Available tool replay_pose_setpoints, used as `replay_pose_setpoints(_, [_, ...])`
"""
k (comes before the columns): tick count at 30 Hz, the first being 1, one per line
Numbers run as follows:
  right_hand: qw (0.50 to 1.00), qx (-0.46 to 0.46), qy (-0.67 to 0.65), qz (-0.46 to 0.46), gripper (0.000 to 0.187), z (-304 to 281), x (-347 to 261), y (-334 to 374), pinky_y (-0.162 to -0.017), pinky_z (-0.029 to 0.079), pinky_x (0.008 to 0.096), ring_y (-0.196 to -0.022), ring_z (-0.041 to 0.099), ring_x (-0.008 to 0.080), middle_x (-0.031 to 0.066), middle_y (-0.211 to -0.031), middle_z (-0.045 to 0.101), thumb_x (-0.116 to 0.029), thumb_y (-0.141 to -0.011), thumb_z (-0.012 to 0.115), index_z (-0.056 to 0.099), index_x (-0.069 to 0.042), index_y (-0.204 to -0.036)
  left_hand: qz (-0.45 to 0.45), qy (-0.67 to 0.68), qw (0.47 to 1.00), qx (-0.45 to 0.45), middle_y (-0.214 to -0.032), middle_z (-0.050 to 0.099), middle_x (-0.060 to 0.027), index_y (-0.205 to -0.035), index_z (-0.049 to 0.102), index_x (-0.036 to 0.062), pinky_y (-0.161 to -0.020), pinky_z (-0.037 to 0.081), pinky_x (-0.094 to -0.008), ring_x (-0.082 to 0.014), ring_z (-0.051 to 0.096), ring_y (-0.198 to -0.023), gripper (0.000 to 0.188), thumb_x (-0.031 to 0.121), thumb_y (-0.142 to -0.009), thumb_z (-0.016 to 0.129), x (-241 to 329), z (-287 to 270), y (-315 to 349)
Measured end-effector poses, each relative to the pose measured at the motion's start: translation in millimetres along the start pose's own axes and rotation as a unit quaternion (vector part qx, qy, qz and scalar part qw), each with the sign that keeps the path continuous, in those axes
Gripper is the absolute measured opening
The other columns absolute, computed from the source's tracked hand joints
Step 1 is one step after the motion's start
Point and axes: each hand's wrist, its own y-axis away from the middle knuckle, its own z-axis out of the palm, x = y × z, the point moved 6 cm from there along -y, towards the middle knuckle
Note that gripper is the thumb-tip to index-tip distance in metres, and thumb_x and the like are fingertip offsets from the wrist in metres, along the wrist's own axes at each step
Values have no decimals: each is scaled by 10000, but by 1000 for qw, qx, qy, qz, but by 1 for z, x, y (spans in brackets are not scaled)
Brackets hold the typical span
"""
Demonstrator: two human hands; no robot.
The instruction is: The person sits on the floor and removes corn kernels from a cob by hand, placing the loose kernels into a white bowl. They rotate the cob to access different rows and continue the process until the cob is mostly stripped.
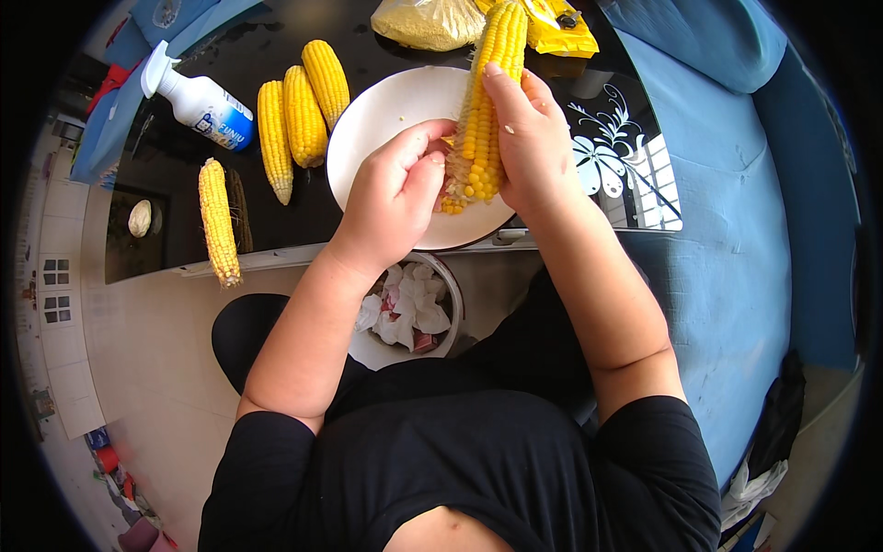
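In my right hand is a yellow corn cob, tilted with its top leaning away from me. The thumb lies along its near side and the fingers wrap behind. Part of its left side is stripped of kernels. My left hand is closed against the lower left of the cob, thumb and fingers bent in; its fingertips are partly hidden. A few loose kernels lie just below the cob. Under both hands sits a white plate with a dark rim and a few small bits on it.
Three corn cobs lie left of the plate; another cob rests nearer the black table's edge. A spray bottle lies behind them. Yellow bags are at the back. A bin with tissues stands below; a blue sofa flanks the right.
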Motion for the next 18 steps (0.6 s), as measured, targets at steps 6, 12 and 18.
replay_pose_setpoints(6, [999,-32,16,-1,433,2,1,0,-698,444,255,-789,506,114,73,-909,531,-251,-860,545,407,45,-1144,-8,65,998,-15,-934,582,-110,-1080,476,-78,-716,484,-241,-124,567,-806,250,61,-874,503,4,5,1])
replay_pose_setpoints(12, [999,-13,35,-1,392,0,4,0,-659,459,251,-763,524,114,69,-910,538,-243,-865,547,436,24,-1129,-28,33,999,-18,-932,586,-116,-1076,480,-72,-721,484,-253,-134,571,-813,245,46,-862,488,0,4,1])
replay_pose_setpoints(18, [1000,-4,10,15,355,2,3,2,-660,467,246,-760,533,112,61,-901,541,-236,-864,550,459,7,-1106,10,-3,1000,6,-938,593,-121,-1079,488,-69,-748,472,-261,-137,569,-829,246,49,-864,467,-1,-1,0])
